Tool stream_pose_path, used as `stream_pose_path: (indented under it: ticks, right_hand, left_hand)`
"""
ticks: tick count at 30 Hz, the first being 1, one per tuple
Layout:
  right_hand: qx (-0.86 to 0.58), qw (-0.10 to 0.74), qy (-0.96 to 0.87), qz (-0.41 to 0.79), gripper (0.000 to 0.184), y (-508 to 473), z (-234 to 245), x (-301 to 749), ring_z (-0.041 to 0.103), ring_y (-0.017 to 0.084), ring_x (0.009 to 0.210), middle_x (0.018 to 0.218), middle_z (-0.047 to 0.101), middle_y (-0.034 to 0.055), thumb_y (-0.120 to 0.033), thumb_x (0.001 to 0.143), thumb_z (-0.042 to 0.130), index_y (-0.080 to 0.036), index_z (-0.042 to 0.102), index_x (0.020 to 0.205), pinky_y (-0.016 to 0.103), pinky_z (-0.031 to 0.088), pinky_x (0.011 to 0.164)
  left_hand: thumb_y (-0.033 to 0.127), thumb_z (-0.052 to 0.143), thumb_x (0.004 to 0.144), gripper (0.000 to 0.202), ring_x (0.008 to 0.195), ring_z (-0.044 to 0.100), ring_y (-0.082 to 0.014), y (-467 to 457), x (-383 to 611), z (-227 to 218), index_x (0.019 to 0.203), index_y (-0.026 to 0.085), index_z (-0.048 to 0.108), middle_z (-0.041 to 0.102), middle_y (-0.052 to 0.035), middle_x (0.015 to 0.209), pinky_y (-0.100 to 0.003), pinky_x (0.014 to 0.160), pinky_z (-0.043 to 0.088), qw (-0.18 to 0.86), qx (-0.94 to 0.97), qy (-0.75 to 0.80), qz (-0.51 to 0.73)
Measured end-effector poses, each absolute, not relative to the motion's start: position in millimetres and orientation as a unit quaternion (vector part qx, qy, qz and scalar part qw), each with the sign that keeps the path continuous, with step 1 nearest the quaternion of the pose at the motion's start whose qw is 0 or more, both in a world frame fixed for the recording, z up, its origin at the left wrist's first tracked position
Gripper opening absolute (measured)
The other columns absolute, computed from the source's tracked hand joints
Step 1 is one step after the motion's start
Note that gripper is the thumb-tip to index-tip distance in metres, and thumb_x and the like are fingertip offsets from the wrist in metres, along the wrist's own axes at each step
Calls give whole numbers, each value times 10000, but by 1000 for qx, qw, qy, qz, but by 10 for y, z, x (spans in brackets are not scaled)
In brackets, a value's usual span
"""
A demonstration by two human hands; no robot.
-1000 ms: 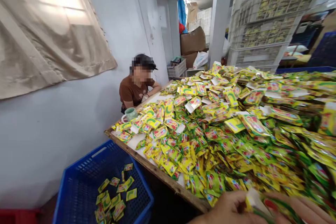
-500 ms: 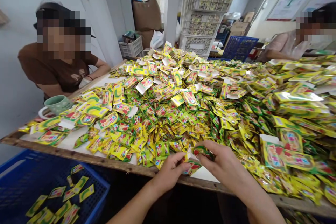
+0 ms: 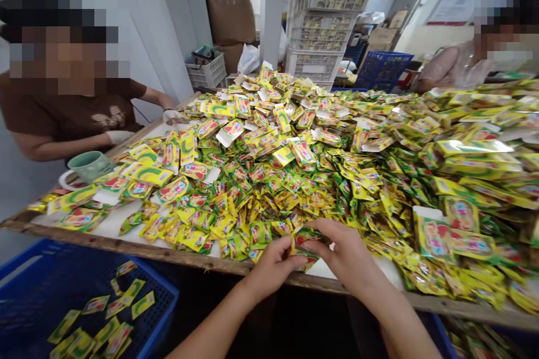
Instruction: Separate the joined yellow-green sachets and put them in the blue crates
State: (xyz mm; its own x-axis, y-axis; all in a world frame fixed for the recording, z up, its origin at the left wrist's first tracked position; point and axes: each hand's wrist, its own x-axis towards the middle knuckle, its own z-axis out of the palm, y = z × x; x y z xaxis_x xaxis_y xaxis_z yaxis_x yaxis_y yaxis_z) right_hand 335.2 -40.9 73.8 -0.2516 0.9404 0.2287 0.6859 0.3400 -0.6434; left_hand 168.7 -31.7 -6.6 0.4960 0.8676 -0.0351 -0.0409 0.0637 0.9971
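Note:
At the table's front edge, my left hand (image 3: 272, 269) is closed on a small yellow and green carton (image 3: 310, 262), pinching it between thumb and fingers. My right hand (image 3: 345, 255) grips a shiny green sachet (image 3: 307, 234) with a red print, held against the carton's upper end. Fingers cover much of both, so how far the sachet sits inside the carton cannot be seen. Just beyond my hands lies a heap of loose sachets (image 3: 269, 202). Cartons with white flaps standing open (image 3: 303, 151) are piled on and behind them.
A blue crate (image 3: 162, 314) with several filled cartons stands below the table at left. A green mug (image 3: 90, 165) sits near the wooden table edge (image 3: 168, 255). One person (image 3: 84, 118) is across at left, another (image 3: 446, 70) at far right. White crates (image 3: 320, 33) are stacked behind.
My right hand has brought the sachet down and left onto the carton's end, hiding its white flap. The person at left has leaned left, with one gloved hand reaching onto the table.

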Motion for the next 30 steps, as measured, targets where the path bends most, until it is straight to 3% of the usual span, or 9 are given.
stream_pose_path:
  ticks: [4, 10, 15, 19, 24, 27, 30]
  right_hand:
    - [-539, 331, -757, 162, 138, -482, 560, 3370, 599, 202, 858, 909, 647, 65, -178, 873, 552, -207, 649, 967, 310, 478, 759]
    - [-560, 201, -792, 139, 271, -484, 680, 3293, 527, 206, 840, 824, 577, 42, 19, 745, 527, -195, 662, 841, 309, 426, 735]
    - [-553, 166, -801, 160, 294, -483, 742, 3254, 511, 196, 860, 856, 553, 39, 28, 758, 483, -196, 639, 868, 299, 407, 747]
    - [-555, 145, -801, 170, 288, -555, 757, 3265, 531, 173, 812, 824, 532, 33, 27, 776, 459, -198, 637, 806, 271, 401, 700]
    - [-547, 255, -768, 211, 236, -601, 729, 3355, 593, 171, 843, 905, 625, 33, -61, 834, 540, -213, 623, 994, 274, 461, 741]
    - [-525, 313, -774, 167, 138, -596, 682, 3399, 589, 183, 850, 933, 640, 55, -146, 900, 531, -210, 652, 910, 307, 483, 754]
    - [-498, 277, -814, 116, 186, -592, 611, 3398, 524, 249, 1037, 1076, 608, 99, -156, 910, 524, -208, 690, 844, 404, 468, 875]
  left_hand:
    - [443, 643, 806, 330, 807, 480, -161, -308, 1678, -82, 947, 145, 634, 556, -9, 835, -258, 758, 390, 669, 571, 314, 358]
    - [411, 664, 799, 288, 693, 383, -118, -306, 1695, -43, 871, 137, 614, 445, 32, 721, -230, 653, 327, 644, 579, 333, 373]
    - [468, 701, 750, 349, 684, 406, -126, -313, 1694, -27, 806, 130, 637, 484, 20, 699, -240, 657, 344, 657, 562, 340, 369]
    - [424, 724, 745, 338, 730, 467, -138, -325, 1675, -51, 893, 125, 673, 552, 2, 760, -247, 701, 373, 671, 559, 322, 365]
    - [317, 714, 778, 341, 858, 543, -170, -332, 1673, -46, 1066, 140, 678, 639, -28, 901, -275, 812, 411, 692, 543, 293, 375]
    - [273, 719, 778, 365, 937, 570, -186, -327, 1685, -28, 1117, 154, 662, 668, -44, 1004, -284, 868, 420, 701, 525, 287, 387]
    - [265, 731, 768, 347, 963, 582, -188, -315, 1695, -27, 1093, 162, 666, 678, -45, 1031, -278, 887, 424, 689, 527, 298, 398]
